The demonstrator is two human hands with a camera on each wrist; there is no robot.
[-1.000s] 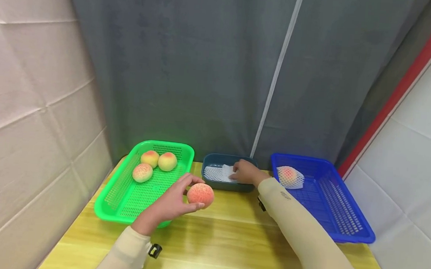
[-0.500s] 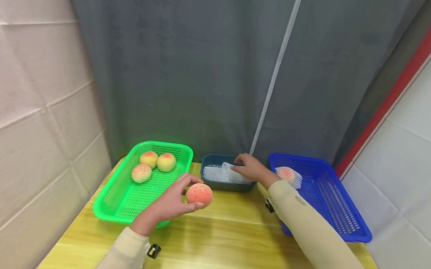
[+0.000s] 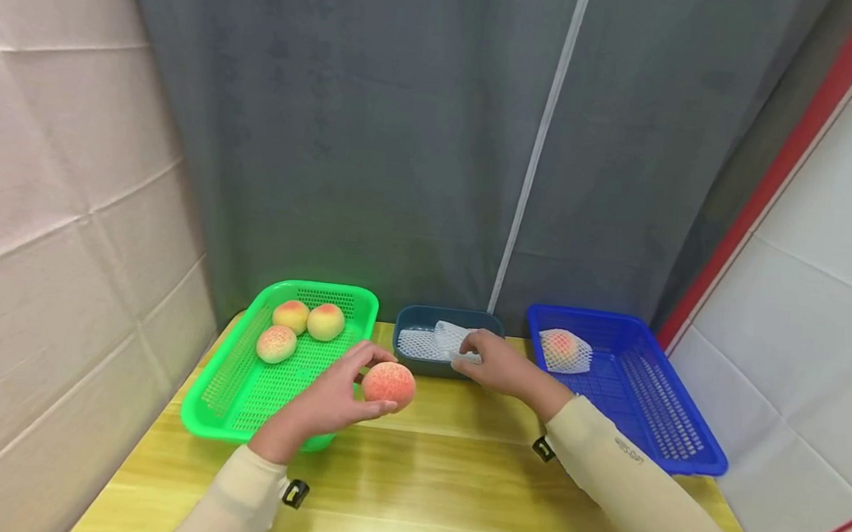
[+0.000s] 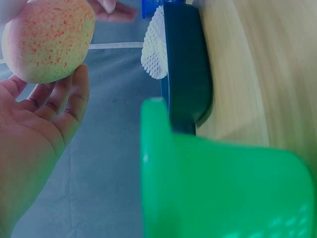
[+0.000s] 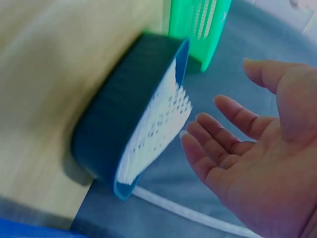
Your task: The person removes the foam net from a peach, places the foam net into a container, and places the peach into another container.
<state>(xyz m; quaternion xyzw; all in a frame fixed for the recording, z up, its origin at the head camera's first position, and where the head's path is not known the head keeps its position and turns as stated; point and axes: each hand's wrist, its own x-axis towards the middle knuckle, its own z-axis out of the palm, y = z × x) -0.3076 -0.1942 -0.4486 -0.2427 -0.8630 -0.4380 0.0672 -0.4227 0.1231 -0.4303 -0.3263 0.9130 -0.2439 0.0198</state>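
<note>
A reddish speckled peach (image 3: 389, 385) sits in the grip of my left hand (image 3: 331, 399), between thumb and fingers, above the table front of the small dark teal bin (image 3: 422, 366). White foam fruit nets (image 3: 420, 344) lie in that bin, one standing up past its rim. My right hand (image 3: 504, 369) hovers at the bin's right side. In the right wrist view its fingers (image 5: 225, 134) are spread and loosely bent near the raised foam net (image 5: 163, 124), with a gap between them and nothing held.
At left stands a green basket (image 3: 196, 419) with several peaches (image 3: 276, 344) at its back. A blue basket (image 3: 682, 428) on the right holds one net-wrapped peach (image 3: 563, 350). A grey curtain (image 3: 375, 147) hangs behind the wooden table (image 3: 410, 496).
My right hand has come out of the bin, moving right and toward me. One foam net now stands up higher in the bin. The left hand keeps its hold on the peach.
</note>
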